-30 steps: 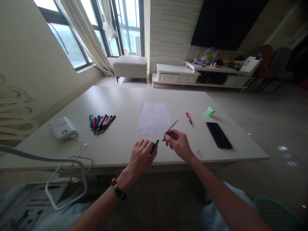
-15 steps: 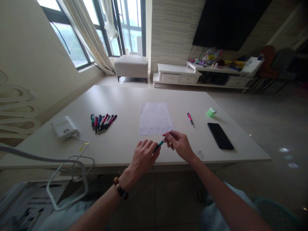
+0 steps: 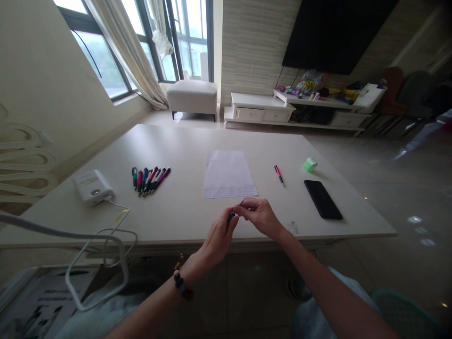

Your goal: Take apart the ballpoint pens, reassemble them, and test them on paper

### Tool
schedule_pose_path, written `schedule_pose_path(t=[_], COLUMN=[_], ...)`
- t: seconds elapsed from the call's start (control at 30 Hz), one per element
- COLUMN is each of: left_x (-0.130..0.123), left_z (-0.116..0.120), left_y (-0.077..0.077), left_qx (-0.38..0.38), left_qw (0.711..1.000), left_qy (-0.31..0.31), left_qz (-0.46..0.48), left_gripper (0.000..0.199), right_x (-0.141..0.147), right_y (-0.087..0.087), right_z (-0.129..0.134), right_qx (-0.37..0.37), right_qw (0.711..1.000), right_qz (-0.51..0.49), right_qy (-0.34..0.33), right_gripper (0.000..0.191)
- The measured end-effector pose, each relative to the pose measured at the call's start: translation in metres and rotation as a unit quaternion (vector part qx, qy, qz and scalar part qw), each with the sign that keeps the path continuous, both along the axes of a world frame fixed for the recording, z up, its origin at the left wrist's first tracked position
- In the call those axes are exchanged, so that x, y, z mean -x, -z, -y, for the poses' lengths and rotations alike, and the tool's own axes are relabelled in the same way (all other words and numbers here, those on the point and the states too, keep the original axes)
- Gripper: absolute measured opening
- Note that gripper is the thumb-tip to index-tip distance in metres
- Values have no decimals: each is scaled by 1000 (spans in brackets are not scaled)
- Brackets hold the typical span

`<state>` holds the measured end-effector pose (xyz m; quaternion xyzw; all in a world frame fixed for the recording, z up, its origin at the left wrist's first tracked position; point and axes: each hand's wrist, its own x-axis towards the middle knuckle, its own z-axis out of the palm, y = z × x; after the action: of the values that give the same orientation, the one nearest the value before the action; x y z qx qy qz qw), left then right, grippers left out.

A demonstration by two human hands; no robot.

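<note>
Near the table's front edge, my left hand (image 3: 219,235) is closed round a dark green pen barrel (image 3: 230,217), most of it hidden by the fingers. My right hand (image 3: 259,215) touches or nearly touches it, fingertips pinched on a thin dark pen refill (image 3: 242,201) whose end pokes up past the fingers. Whether the refill sits inside the barrel is hidden. Just beyond the hands lies a white sheet of paper (image 3: 229,172) with lines of small marks along its near edge. A pink and black pen (image 3: 278,175) lies right of the sheet.
Several pens (image 3: 150,181) lie in a cluster on the left of the white table (image 3: 183,216). Farther left is a white power adapter (image 3: 92,187) with a cable. A black phone (image 3: 322,199) and a small green container (image 3: 310,165) are at the right.
My hands have come closer together and the left has turned, so the green barrel is now mostly covered. The refill shows less than before. A blurred shape has appeared at the far right.
</note>
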<state>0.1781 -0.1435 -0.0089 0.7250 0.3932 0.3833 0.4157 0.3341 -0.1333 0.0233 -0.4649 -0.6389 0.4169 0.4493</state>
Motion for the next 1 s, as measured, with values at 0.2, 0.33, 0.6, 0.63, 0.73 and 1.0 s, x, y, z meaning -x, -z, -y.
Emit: schedule_pose_path(t=[0.2, 0.33, 0.6, 0.63, 0.73, 1.0], left_x=[4, 6, 7, 8, 9, 7], left_z=[-7, -8, -7, -7, -7, -8], left_y=[-9, -9, -9, -9, -8, 2], left_qx=[51, 67, 67, 65, 64, 50], left_qw=[994, 990, 990, 991, 991, 994], left_qy=[-93, -109, -112, -113, -113, -89], left_qz=[31, 61, 48, 43, 29, -23], left_gripper=[27, 29, 29, 30, 31, 31], right_x=[-37, -48, -31, -31, -32, -21], right_y=[13, 25, 31, 32, 35, 18], right_z=[-16, -19, -17, -18, -21, -18], right_qx=[9, 24, 2, 1, -9, 12], right_qw=[976, 922, 884, 887, 905, 984], right_qz=[169, 355, 452, 447, 402, -1], right_qy=[140, 155, 115, 119, 141, 180], right_gripper=[25, 22, 13, 13, 12, 23])
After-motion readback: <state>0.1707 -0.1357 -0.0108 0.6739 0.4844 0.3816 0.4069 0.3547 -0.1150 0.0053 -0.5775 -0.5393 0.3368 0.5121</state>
